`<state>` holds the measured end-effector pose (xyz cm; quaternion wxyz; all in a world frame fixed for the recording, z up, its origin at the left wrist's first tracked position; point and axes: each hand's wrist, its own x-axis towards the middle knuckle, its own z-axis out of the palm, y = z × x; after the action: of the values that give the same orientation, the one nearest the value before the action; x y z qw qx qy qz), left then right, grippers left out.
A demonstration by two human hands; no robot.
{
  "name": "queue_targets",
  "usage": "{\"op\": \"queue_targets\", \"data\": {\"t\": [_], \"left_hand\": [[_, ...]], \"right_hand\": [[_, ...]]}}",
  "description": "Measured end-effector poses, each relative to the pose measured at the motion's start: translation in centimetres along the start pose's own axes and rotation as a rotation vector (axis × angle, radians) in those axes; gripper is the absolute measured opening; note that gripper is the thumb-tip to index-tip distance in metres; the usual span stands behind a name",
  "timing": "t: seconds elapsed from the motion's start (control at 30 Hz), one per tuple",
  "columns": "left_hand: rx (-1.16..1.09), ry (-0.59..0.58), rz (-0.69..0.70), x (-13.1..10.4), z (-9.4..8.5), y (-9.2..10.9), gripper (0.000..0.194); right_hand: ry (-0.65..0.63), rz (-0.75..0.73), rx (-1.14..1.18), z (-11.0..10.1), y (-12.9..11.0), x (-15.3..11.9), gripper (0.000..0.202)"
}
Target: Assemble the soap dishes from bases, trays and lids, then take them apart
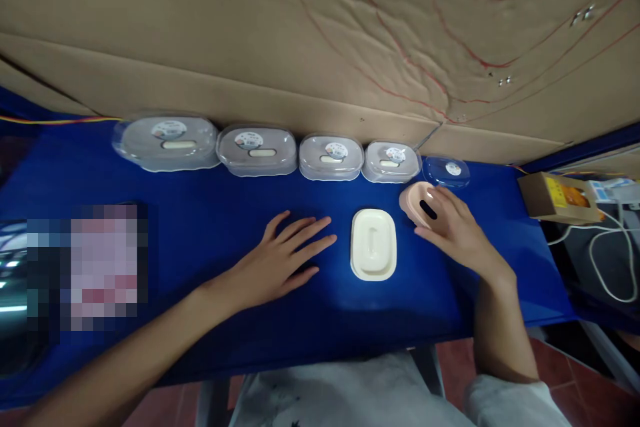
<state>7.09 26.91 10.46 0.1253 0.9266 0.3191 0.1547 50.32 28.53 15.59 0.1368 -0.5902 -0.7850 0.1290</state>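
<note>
My left hand (280, 259) lies palm down on the blue table with its fingers spread, holding nothing. My right hand (453, 230) grips a pinkish oval container (416, 205) with a dark slot in its top, tilted toward the left. Between the two hands, nearer the right one, a cream rounded-rectangular piece (374, 267) with a raised middle rests on the table. Just beyond the pink container sits a clear lid (447, 172) with a round sticker.
Along the cardboard wall (225, 97) stand several lidded clear boxes (257, 150). At the right edge is an open cardboard box (563, 199) beside white cables (600, 233). A blurred-out item (103, 267) lies at the left of the blue table (320, 327).
</note>
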Motion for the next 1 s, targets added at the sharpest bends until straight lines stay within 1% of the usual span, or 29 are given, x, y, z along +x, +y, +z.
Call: {"op": "queue_targets", "data": {"t": [0.07, 0.13, 0.23, 0.4, 0.47, 0.57, 0.67, 0.73, 0.8, 0.9, 0.93, 1.0], "left_hand": [[-0.002, -0.012, 0.039, 0.1, -0.2, 0.3, 0.050], [-0.011, -0.031, 0.065, 0.1, -0.3, 0.6, 0.049], [-0.036, -0.064, 0.076, 0.1, -0.3, 1.0, 0.046], [-0.121, -0.097, 0.115, 0.0, -0.1, 2.2, 0.037], [-0.163, -0.100, 0.132, -0.1, -0.2, 2.9, 0.035], [-0.236, -0.113, 0.184, -0.2, -0.4, 3.9, 0.040], [-0.275, -0.124, 0.234, -0.2, -0.7, 4.4, 0.046], [-0.275, -0.096, 0.258, -0.1, -0.8, 4.4, 0.040], [-0.269, -0.036, 0.262, 0.0, -0.9, 4.1, 0.029], [-0.235, 0.060, 0.202, 0.0, -1.1, 3.4, 0.019], [-0.215, 0.075, 0.182, 0.0, -1.1, 3.3, 0.020], [-0.184, 0.056, 0.176, 0.0, -0.9, 3.1, 0.028]], "right_hand": [[-0.029, -0.032, -0.049, 1.0, -0.6, 0.3, 0.078], [-0.019, -0.034, -0.065, 1.6, -1.5, 0.4, 0.075], [0.002, -0.012, -0.001, 1.9, -3.3, 0.1, 0.068], [-0.032, -0.011, 0.092, 3.0, -6.5, -0.7, 0.060], [-0.026, -0.046, 0.203, 3.7, -7.8, -0.8, 0.056], [-0.030, -0.120, 0.328, 4.6, -9.3, -1.0, 0.056], [-0.038, -0.166, 0.339, 5.0, -10.1, -0.8, 0.061], [-0.035, -0.190, 0.338, 5.1, -10.3, -0.8, 0.061], [-0.006, -0.234, 0.311, 5.0, -10.6, -0.9, 0.062], [0.039, -0.277, 0.120, 4.7, -11.4, -1.7, 0.065], [0.045, -0.268, 0.045, 4.5, -11.6, -2.1, 0.065], [0.061, -0.232, -0.049, 4.1, -12.0, -2.7, 0.064]]}}
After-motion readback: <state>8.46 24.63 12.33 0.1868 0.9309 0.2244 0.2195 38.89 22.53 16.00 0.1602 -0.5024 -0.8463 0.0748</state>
